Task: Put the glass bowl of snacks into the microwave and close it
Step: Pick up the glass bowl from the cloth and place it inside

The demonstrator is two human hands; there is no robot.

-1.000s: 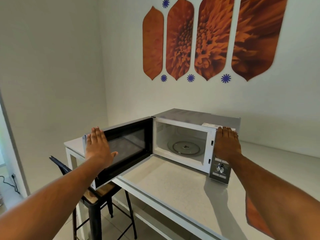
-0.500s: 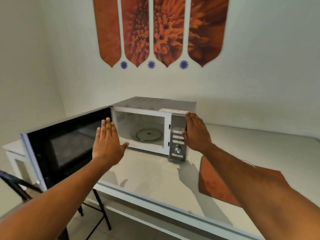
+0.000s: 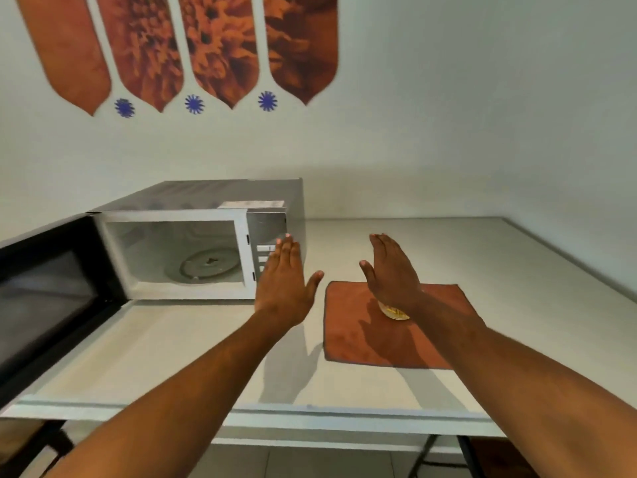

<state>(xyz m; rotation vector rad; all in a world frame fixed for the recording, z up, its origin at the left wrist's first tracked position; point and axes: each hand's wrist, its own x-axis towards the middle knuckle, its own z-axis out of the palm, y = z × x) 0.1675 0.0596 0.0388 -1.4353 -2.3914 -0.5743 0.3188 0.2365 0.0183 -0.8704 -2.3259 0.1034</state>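
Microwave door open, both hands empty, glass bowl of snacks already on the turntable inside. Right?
Not quite. The head view shows the round glass turntable bare inside the white microwave. The glass bowl of snacks sits on the orange cloth, mostly hidden behind the right hand. The black-framed door is open, and the left hand is empty too.

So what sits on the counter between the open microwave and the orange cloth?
Nothing on the counter: bare white surface from the microwave to the cloth. Only the left hand hovers over that gap in the head view.
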